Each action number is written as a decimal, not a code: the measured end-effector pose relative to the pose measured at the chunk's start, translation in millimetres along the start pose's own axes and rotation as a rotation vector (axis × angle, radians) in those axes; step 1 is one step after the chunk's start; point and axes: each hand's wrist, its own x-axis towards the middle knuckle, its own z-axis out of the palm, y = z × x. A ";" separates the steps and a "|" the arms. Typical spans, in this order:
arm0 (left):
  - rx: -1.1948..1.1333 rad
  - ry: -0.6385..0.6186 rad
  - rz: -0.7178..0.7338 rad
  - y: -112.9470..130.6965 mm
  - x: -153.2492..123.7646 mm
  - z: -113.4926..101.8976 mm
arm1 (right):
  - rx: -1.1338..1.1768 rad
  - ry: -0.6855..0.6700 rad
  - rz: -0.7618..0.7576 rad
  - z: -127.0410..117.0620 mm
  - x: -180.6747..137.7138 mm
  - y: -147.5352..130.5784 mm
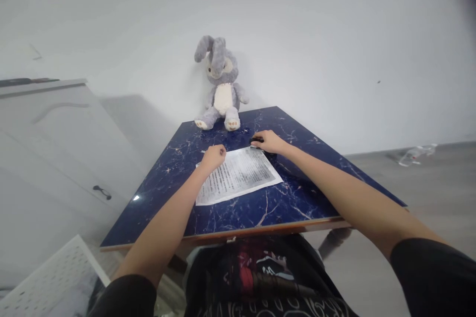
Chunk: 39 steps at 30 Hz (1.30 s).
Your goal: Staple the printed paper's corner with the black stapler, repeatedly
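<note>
A printed sheet of paper [241, 173] lies on the blue marble-patterned table [156, 193]. My right hand [270, 141] is closed around a small black stapler [256, 140] at the paper's far right corner. Part of it is covered by my fingers. Over the far left corner of the sheet rests my left hand [213, 157], its fingers curled together. Whatever they pinch is hidden, though a small pale bit shows beside the knuckles.
A grey plush rabbit [223, 94] sits at the table's back edge against the wall. White cabinets [67, 158] stand to the left, with a white perforated basket [55, 277] below. Clear plastic packaging [414, 155] lies on the floor at right.
</note>
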 end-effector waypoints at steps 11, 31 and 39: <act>-0.008 0.031 -0.003 -1.8 1.1 0.9 | 0.051 -0.018 -0.050 -1.7 -2.6 -4.5; -0.085 0.066 0.027 -6.8 3.0 7.5 | 0.060 -0.060 -0.194 11.4 2.6 6.8; -0.103 0.061 0.040 -6.4 3.7 7.9 | 0.017 -0.099 -0.195 15.0 2.6 8.0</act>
